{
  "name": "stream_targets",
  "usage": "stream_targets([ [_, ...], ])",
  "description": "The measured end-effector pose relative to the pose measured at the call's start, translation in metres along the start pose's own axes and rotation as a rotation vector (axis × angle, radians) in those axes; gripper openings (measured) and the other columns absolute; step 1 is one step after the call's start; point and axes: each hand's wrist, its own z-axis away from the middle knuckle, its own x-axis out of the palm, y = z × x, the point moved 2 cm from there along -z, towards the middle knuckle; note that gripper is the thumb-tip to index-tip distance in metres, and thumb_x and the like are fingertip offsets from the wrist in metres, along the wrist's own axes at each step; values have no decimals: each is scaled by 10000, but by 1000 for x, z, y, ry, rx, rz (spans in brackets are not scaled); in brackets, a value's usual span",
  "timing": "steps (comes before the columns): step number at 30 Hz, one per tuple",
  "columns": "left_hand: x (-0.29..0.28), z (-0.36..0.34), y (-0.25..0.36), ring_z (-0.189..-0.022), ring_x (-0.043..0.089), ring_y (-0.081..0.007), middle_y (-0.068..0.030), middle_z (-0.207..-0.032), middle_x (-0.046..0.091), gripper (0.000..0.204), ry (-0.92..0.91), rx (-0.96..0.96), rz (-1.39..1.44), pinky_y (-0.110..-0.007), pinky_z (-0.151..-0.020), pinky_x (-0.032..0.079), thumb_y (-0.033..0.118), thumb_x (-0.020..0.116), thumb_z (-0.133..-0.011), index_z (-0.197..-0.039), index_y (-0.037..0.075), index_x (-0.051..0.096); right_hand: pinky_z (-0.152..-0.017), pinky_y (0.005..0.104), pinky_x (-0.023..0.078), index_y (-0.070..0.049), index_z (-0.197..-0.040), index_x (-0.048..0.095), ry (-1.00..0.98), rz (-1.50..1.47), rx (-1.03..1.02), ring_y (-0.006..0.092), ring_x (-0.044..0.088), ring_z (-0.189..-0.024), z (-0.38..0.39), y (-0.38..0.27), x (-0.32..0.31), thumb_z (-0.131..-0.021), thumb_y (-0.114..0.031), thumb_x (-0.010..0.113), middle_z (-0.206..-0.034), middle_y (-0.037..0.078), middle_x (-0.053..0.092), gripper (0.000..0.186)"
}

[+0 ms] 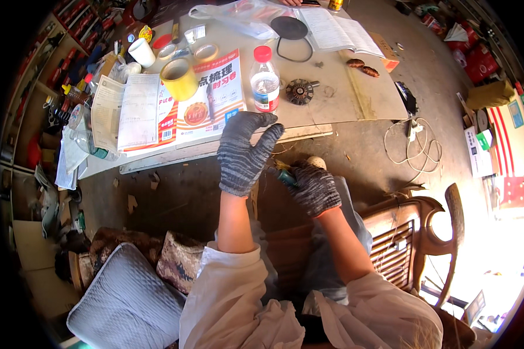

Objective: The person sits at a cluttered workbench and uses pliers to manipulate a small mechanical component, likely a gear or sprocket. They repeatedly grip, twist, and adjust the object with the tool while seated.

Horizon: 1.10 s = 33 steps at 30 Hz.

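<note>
My left hand (243, 152), in a grey striped knit glove, is raised at the table's near edge with thumb and fingers apart and nothing between them. Its fingertips are close to the base of a clear plastic bottle (265, 86) with a red cap; whether they touch it I cannot tell. My right hand (315, 189), gloved alike, is closed over my lap around a tool with a teal handle (286, 178); its working end is hard to make out. By its knuckles shows a round tan object (317, 162). A dark ribbed round metal part (300, 92) lies right of the bottle.
On the table (343, 107) are a yellow tape roll (179, 79), a printed booklet (211, 102), a white cup (141, 53), a black disc (289, 27) and an open book (335, 30). A white cable (419, 154) lies on the floor. A wooden chair arm (448, 244) stands at right.
</note>
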Motion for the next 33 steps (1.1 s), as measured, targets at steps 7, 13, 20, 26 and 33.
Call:
stream_targets([
  [7,0,2,-9,-770,617,-229,-102,-797,641,157,-162,20,-105,-324,-726,483,103,719,-771,-905,25,696,-686,424,486,-87,-952,669,6,24,-24,300,626,-807,1,1,2,-897,-405,521,-899,124,627,354],
  [13,-9,6,-16,-765,604,-128,-45,-826,646,149,-18,-315,443,-285,-698,466,138,694,-826,-906,16,669,-767,387,499,-48,-1007,645,-105,-334,7,299,628,-875,0,5,10,-836,-300,630,-1009,124,641,305],
  [20,-10,6,-29,-777,596,-111,-48,-860,674,196,88,-320,565,-257,-741,466,141,677,-840,-975,0,674,-833,345,487,-43,-1056,614,-406,-1356,354,224,625,-918,9,-7,5,-869,-136,627,-963,69,651,209],
  [26,-3,8,-24,-766,591,-104,-45,-877,676,200,183,-384,721,-250,-723,460,141,674,-838,-985,4,675,-822,292,489,-47,-1160,556,-300,-712,-371,144,601,-951,11,9,12,-865,-134,662,-1046,78,627,325],
  [33,-4,9,-21,-827,605,-100,-68,-963,688,230,190,-242,412,-242,-758,473,137,651,-855,-1032,-9,657,-789,276,489,-53,-1148,522,-283,-1546,286,120,568,-911,10,-20,-6,-855,-63,647,-1028,38,596,320],
])
